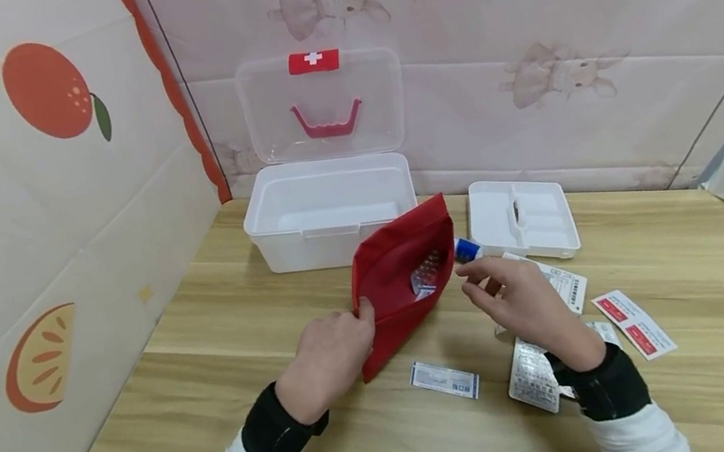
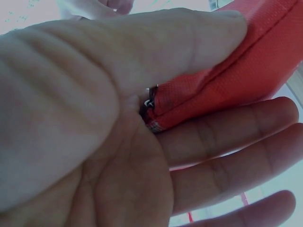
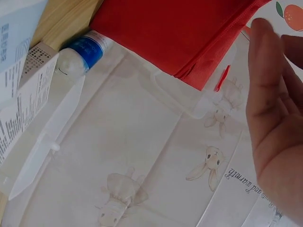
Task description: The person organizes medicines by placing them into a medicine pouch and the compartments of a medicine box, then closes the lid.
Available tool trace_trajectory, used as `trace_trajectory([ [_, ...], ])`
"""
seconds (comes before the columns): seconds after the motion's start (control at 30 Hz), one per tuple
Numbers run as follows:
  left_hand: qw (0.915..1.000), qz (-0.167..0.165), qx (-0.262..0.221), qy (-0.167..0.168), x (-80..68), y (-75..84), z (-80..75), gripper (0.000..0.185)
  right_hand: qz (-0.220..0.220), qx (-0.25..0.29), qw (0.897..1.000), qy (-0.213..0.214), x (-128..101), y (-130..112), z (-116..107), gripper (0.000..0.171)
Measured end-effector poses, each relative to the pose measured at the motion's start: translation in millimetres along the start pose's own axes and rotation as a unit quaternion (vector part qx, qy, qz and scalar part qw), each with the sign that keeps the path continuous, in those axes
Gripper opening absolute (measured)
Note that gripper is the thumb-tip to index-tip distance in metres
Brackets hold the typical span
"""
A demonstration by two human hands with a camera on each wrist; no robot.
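Wooden table (image 1: 229, 379) fills the lower half of the head view, backed by walls printed with rabbits and oranges. At upper centre stands a white plastic first-aid box (image 1: 329, 211) with its clear lid (image 1: 323, 108) raised; the lid carries a red cross label and a red handle, and no contents show inside the box from here. To its right lies a white divider tray (image 1: 522, 218), its compartments showing nothing inside.

At centre frame, just in front of the box, a red fabric pouch (image 1: 401, 284) is held tilted with its mouth open toward the right. The left hand (image 1: 330, 357) pinches the pouch's lower left edge, thumb on top and fingers underneath, as the left wrist view shows near the zipper end (image 2: 150, 101). A blister pack (image 1: 425, 274) sits inside the open mouth.

The right hand (image 1: 521, 303) hovers just right of the pouch's opening, fingers loosely bent, holding nothing and not touching the pouch.

Behind it a small blue-labelled bottle (image 1: 466, 248) lies by the tray. Near the right wrist lie a silver blister sheet (image 1: 530, 378), a printed leaflet (image 1: 567, 285), a red-and-white strip (image 1: 634, 323) and a small blue-edged sachet (image 1: 444, 379).
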State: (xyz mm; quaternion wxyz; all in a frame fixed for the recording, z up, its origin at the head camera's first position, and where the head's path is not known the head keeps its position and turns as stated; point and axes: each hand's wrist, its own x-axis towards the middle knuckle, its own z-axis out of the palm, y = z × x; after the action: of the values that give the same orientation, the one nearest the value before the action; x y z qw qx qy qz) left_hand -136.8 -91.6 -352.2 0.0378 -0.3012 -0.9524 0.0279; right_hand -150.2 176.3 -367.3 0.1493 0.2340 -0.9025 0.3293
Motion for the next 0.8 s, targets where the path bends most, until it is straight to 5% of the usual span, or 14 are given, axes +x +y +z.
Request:
trace_trajectory([
  [0.23,1.0,0.0,-0.006,-0.002,-0.3,0.2,0.3,0.051,0.045,-0.02,0.997,-0.063,0,-5,-1,0.042],
  [0.5,1.0,-0.001,0.0,-0.002,-0.7,0.9,-0.7,0.053,0.045,-0.044,0.994,-0.091,-1,-6,3,0.011],
  [0.8,1.0,-0.005,-0.003,-0.005,-1.1,1.4,-1.6,0.051,-0.016,-0.09,0.978,-0.187,-5,-15,22,0.011],
])
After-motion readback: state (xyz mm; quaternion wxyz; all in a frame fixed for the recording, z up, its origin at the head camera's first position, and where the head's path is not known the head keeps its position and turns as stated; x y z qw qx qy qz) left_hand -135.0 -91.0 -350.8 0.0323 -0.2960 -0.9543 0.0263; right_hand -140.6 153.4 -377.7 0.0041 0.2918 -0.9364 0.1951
